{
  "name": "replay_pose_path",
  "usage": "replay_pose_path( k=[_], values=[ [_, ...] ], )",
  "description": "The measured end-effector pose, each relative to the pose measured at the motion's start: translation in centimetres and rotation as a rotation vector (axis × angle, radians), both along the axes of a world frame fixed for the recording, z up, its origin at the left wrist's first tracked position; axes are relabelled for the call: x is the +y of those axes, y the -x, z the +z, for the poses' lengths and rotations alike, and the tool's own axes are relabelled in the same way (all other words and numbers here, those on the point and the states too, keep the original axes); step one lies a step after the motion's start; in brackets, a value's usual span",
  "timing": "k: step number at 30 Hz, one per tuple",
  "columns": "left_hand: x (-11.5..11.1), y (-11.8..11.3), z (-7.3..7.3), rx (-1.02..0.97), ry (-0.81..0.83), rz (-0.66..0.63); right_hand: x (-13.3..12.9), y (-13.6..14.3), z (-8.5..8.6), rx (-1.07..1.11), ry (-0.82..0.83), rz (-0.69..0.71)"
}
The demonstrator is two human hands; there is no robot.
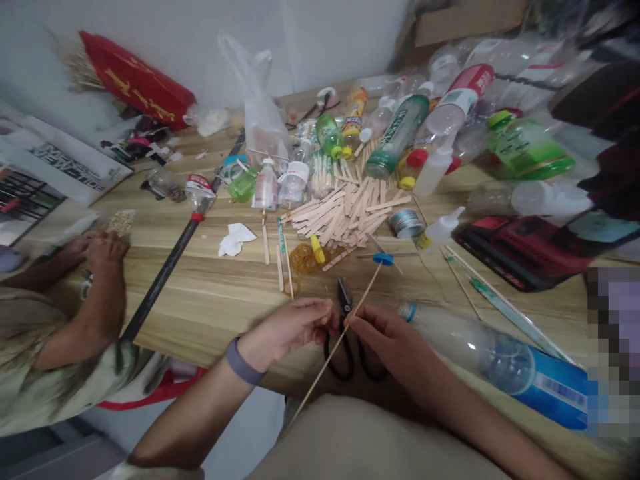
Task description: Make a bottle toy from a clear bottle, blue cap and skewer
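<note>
My right hand (387,331) pinches a thin bamboo skewer (327,360), which slants from my lap up toward the table. At the skewer's upper end is a blue bottle cap (383,259). My left hand (295,325) is just left of the skewer with its fingertips closed together; whether anything tiny is between them is hidden. Black-handled scissors (345,303) lie on the table under and between my hands. Right of my right hand, a large clear bottle with a blue label (500,367) lies on its side.
Craft sticks (345,213) are heaped mid-table, with rubber bands (304,259) and a wire spool (405,223) nearby. Plastic bottles (400,137) crowd the back right. A red and black power tool (525,250) lies right. Another person's hands (105,252) rest at left, beyond a black tube (163,280).
</note>
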State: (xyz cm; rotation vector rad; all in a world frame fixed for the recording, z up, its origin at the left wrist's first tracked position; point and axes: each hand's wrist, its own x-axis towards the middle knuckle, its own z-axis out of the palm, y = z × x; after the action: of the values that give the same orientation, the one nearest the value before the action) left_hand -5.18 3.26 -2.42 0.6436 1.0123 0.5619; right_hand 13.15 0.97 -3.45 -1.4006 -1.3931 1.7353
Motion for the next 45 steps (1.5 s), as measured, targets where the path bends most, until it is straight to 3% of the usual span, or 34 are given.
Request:
replay_pose_path(
  k=[8,15,23,29,37,42,45],
  values=[
    [-0.6,-0.6,-1.1,-0.146,-0.004,0.084,0.1,-0.1,0.1,-0.043,0.004,0.011],
    [-1.1,-0.8,-0.7,-0.111,-0.069,0.112,0.4,0.0,-0.2,-0.075,-0.028,0.039],
    [-1.5,-0.8,-0.4,0.124,-0.257,0.005,0.2,-0.1,-0.6,-0.145,-0.106,0.119],
    [-1.9,-0.3,-0.2,0.369,-0.387,-0.179,0.1,-0.2,-0.5,-0.216,-0.212,0.226],
    [-3.0,-0.7,-0.7,0.800,-0.817,-0.321,-0.5,-0.6,-0.1,-0.354,-0.330,0.190],
    [-3.5,-1.3,-1.0,0.900,-0.875,-0.401,-0.9,-0.4,0.4,-0.360,-0.386,0.228],
    [-3.4,-1.3,-0.9,0.918,-0.876,-0.382,-0.9,-0.6,0.3,-0.383,-0.430,0.258]
  ],
)
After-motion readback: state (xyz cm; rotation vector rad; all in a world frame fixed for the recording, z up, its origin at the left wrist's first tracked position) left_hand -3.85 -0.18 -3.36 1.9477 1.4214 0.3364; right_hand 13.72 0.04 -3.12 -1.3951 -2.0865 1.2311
